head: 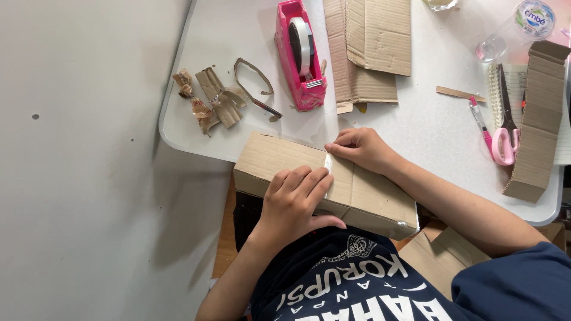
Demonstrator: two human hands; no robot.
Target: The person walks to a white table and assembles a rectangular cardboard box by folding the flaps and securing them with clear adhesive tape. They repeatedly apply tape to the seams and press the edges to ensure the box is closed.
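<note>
A long brown cardboard box (375,199) rests across the near edge of a white table (238,35) and against my body. My left hand (294,202) lies flat on top of the box, fingers pressing beside a strip of clear tape (328,163). At the far end of that strip, my right hand (363,148) has its fingers curled and pushes the tape down at the box's far edge. Neither hand holds a loose item.
A pink tape dispenser (300,53) stands behind the box. Flat cardboard pieces (369,47) lie beside it, cardboard scraps (217,98) at the left. At the right are pink-handled scissors (504,128), a pink pen (480,122), a folded cardboard strip (538,119) and a clear plastic bottle (517,30).
</note>
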